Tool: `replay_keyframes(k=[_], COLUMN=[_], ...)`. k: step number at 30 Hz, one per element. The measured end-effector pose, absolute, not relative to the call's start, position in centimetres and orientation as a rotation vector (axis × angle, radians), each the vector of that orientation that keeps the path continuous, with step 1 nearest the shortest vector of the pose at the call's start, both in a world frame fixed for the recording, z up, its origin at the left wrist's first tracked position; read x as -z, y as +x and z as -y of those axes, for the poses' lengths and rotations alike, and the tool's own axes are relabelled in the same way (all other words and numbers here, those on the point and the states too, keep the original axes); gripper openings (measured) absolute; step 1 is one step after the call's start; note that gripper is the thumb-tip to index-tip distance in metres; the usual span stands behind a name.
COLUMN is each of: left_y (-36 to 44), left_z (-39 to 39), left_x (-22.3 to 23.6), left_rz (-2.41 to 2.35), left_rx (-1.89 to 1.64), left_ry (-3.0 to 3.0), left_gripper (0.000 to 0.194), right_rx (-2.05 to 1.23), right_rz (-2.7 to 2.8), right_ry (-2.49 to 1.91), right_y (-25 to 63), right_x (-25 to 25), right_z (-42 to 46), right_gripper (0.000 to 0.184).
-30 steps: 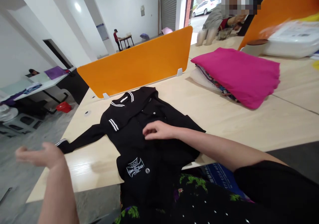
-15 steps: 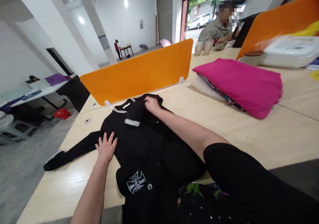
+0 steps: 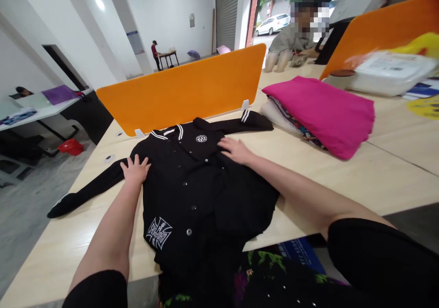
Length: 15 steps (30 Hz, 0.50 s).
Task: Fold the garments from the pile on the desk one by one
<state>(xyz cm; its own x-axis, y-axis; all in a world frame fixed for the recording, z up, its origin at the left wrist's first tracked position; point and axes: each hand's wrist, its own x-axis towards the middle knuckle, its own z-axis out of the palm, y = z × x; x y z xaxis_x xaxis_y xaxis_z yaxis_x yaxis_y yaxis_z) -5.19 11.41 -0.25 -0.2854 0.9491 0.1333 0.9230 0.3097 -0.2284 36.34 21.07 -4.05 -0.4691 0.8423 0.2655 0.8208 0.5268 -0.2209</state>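
A black button-front jacket (image 3: 202, 193) with white-striped collar and cuffs lies front up on the wooden table (image 3: 96, 225). Its two sleeves stretch out to the sides, and its lower part hangs over the near edge. White emblems show on the chest and near the hem. My left hand (image 3: 136, 168) rests with spread fingers on the jacket where the left-side sleeve joins the body. On the other side, my right hand (image 3: 236, 150) lies on the chest with its fingers stretched out, below the right-side sleeve. Neither hand grips the cloth.
An orange divider (image 3: 185, 88) stands along the table's far edge. To the right lies a pile with a bright pink cloth (image 3: 325, 111) on top. Behind it are a white plastic box (image 3: 391, 75) and a lidded cup (image 3: 341, 78). A person (image 3: 295, 38) sits beyond.
My right hand has let go of the jacket's front, which now lies closed over the chest. The right-side sleeve is spread outward. My left hand still lies on the jacket; the view has shifted slightly.
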Motion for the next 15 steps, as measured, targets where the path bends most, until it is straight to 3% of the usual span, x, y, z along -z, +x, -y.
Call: replay_keyframes(k=[3, 6, 9, 15], left_y=[-2.5, -0.1, 0.6, -0.5], left_z=[-11.6, -11.1, -10.9, -13.7], left_x=[0.1, 1.2, 2.3, 2.5], left_rz=[2.229, 2.421, 2.543, 2.509], left_rx=[-0.048, 0.064, 0.009, -0.063], left_ry=[-1.756, -1.832, -1.862, -1.933], left_gripper=[0.048, 0.058, 0.066, 0.065], right_rx=[-0.139, -0.118, -0.11, -0.067], right_rz=[2.603, 2.583, 2.555, 2.417], right_ry=[-1.407, -1.455, -1.495, -1.655], right_y=[34.0, 33.7, 33.9, 33.4], right_x=[5.0, 5.0, 4.9, 5.4], right_z=[-19.2, -18.7, -18.3, -15.6], right_gripper=[0.047, 0.05, 0.051, 0.057])
